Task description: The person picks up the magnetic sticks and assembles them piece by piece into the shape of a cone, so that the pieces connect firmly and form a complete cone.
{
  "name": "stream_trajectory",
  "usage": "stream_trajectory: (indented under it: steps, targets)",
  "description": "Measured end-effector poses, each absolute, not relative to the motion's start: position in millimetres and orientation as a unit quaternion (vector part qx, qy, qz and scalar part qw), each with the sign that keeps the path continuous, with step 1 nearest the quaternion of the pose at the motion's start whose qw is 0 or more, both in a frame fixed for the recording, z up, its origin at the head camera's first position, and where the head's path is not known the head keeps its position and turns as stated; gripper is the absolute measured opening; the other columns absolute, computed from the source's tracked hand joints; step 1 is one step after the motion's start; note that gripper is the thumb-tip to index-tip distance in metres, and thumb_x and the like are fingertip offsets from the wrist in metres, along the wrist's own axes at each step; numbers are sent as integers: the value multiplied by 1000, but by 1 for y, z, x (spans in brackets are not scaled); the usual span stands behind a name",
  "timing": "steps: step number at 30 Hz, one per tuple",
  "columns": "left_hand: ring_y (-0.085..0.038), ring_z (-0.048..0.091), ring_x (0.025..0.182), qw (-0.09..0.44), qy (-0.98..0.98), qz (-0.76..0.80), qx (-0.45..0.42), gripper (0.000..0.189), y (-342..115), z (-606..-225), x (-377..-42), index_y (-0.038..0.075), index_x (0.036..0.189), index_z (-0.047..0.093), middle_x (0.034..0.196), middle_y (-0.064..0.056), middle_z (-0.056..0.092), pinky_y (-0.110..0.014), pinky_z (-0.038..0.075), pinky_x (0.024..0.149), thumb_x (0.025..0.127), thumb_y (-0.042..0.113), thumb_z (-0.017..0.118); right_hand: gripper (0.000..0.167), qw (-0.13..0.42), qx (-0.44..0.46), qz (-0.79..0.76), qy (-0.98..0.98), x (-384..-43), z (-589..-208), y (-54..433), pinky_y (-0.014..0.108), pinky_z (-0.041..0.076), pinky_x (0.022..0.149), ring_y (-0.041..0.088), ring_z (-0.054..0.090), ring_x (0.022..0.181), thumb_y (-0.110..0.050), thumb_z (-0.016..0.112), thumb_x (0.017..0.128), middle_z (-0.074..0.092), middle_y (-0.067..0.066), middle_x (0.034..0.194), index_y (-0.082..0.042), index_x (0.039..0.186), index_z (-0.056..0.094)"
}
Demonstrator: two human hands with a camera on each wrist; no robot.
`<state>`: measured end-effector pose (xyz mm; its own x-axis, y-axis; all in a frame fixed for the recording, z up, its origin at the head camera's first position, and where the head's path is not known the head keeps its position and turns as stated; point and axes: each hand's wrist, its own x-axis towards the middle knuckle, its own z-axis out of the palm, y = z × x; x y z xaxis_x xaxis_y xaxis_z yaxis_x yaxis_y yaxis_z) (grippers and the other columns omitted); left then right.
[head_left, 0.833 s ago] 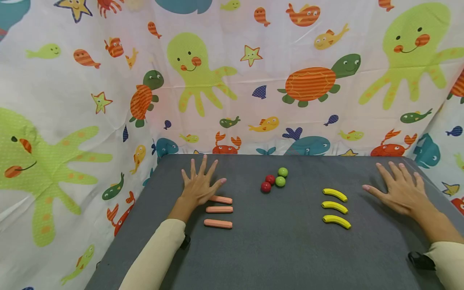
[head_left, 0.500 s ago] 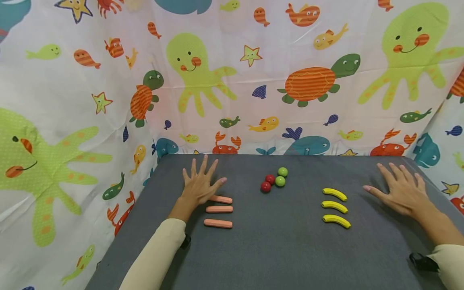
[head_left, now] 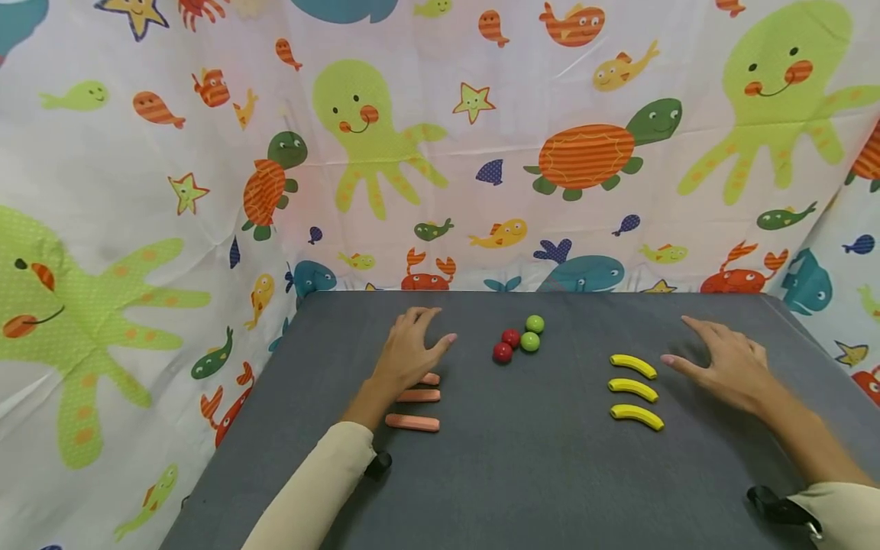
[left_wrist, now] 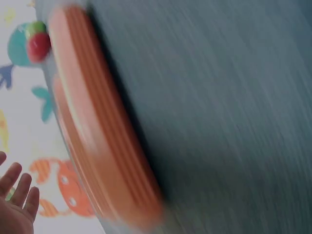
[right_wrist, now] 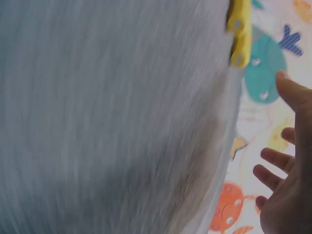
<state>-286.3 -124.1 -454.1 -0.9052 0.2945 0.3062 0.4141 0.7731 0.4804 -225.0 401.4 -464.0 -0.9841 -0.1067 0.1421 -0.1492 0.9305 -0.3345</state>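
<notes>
My left hand (head_left: 407, 354) hovers above the far end of a column of three pink sausage-like sticks (head_left: 412, 422), partly covering the upper two. Its fingers bend loosely, with nothing between them. A blurred ridged pink stick (left_wrist: 105, 117) fills the left wrist view. To the right, my right hand (head_left: 732, 370) hangs over the table, thumb toward three toy bananas (head_left: 634, 390) stacked in a column, apart from them and holding nothing. Two red balls (head_left: 503, 352) and two green balls (head_left: 530, 341) sit together between the hands, toward the back.
A dark grey table (head_left: 522, 473) bears everything. A white cloth (head_left: 440, 92) printed with sea animals hangs behind it and along both sides. Dark straps (head_left: 780, 506) with cameras sit at the wrists, by the cream sleeves (head_left: 316, 489).
Both hands have moved inward, the left to the right and the right to the left. Their spread fingers have drawn together and bent loosely. The objects stay in place.
</notes>
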Motion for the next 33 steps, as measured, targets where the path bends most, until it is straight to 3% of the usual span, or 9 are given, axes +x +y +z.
stream_trajectory:
  steps: [6, 10, 15, 21, 33]
  targets:
    - [-30, 60, 128, 99, -901, -371, -202, 56, -89, -451, -276, 12, 149, 60, 139, -12, 60, -50, 53, 105, 102, 41, 71, 76, 75, 99, 225, -966, -210, -457, 374, 70, 37, 88, 53, 48, 121, -47, 76, 97, 53, 33, 139, 1, 151, 52]
    - [-30, 65, 122, 72, -883, -416, -204, 53, -70, -451, -270, 7, 145, 62, 133, -15, 63, -46, 56, 101, 101, 33, 75, 64, 93, 117, 250, -957, -198, -454, 358, 47, 51, 79, 36, 60, 107, -39, 83, 93, 63, 20, 124, -1, 141, 63]
    - [-32, 67, 121, 29, -871, -449, -199, 50, -52, -457, -267, 5, 143, 64, 133, -20, 65, -45, 57, 102, 100, 27, 77, 50, 98, 142, 272, -947, -185, -452, 342, 24, 53, 69, 18, 62, 90, -31, 87, 91, 68, 9, 109, -5, 131, 71]
    - [-30, 70, 116, 13, -869, -461, -180, 47, -37, -466, -269, 2, 139, 67, 129, -17, 68, -45, 58, 99, 99, 22, 79, 36, 86, 176, 295, -935, -172, -455, 332, 22, 54, 68, 5, 59, 84, -23, 87, 90, 70, 0, 102, -8, 121, 76]
    - [-23, 69, 111, -15, -880, -454, -140, 40, -25, -480, -278, 5, 133, 71, 126, -11, 71, -39, 57, 96, 98, 22, 80, 27, 26, 179, 289, -940, -164, -461, 325, 24, 52, 71, -1, 56, 83, -16, 87, 88, 69, -12, 97, -12, 114, 79]
